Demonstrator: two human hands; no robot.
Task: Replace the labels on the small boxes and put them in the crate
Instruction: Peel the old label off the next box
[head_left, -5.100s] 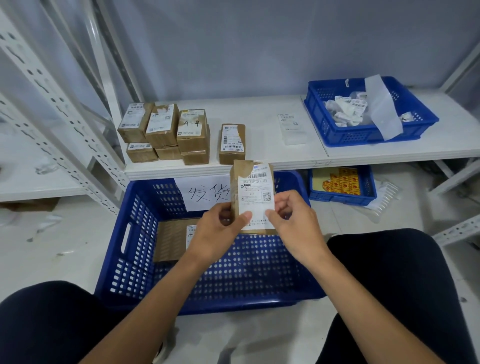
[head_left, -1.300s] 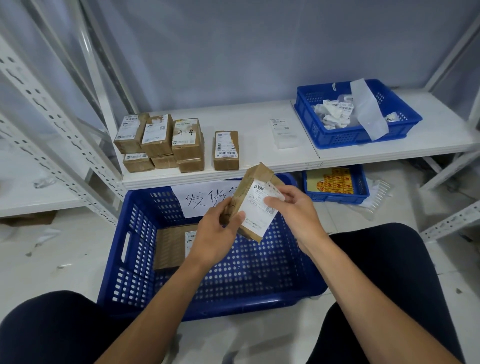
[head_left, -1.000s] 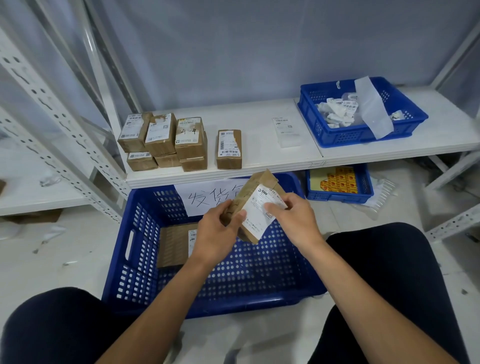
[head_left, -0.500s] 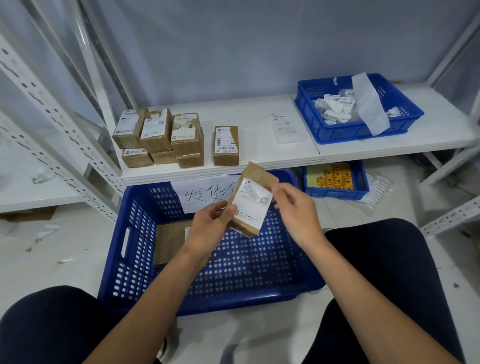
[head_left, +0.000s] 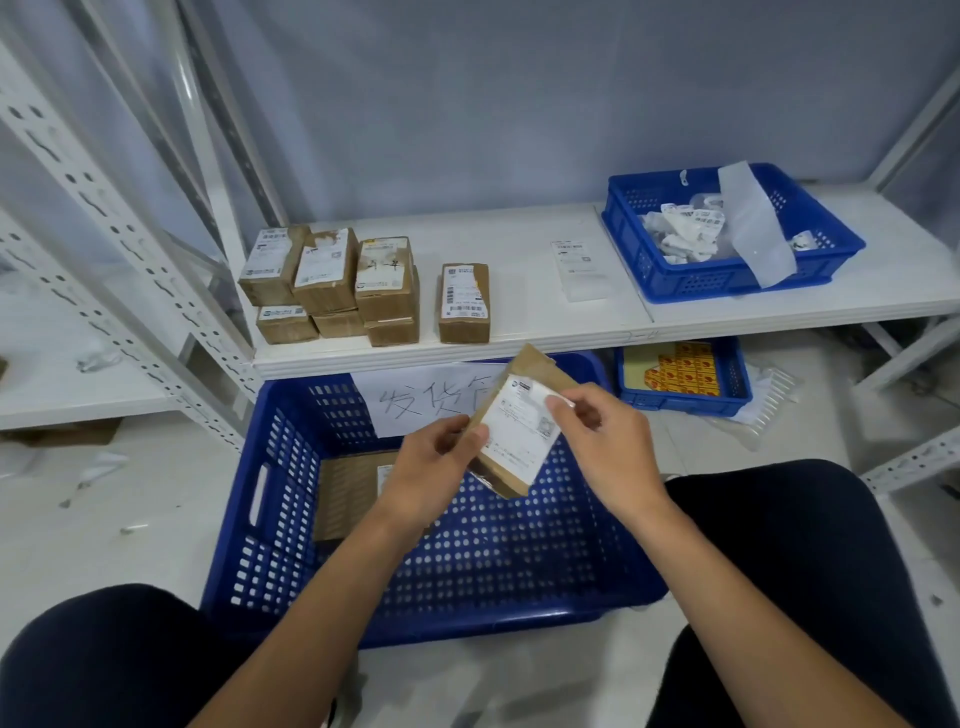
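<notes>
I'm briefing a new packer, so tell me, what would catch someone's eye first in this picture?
Dead centre, the left hand grips a small cardboard box over the big blue crate, while the right hand pinches the upper corner of its white label. Behind, a cluster of labelled boxes sits on the white shelf, with a blue basket of crumpled labels to its right.

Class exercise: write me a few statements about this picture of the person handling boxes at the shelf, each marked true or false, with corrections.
1. The left hand and right hand hold one small box above the blue crate. True.
2. The crate holds nothing. False: a flat cardboard box lies inside.
3. The blue basket on the shelf holds label scraps. True.
4. All shelf boxes form one stack. False: a single box stands apart from the stack.
</notes>
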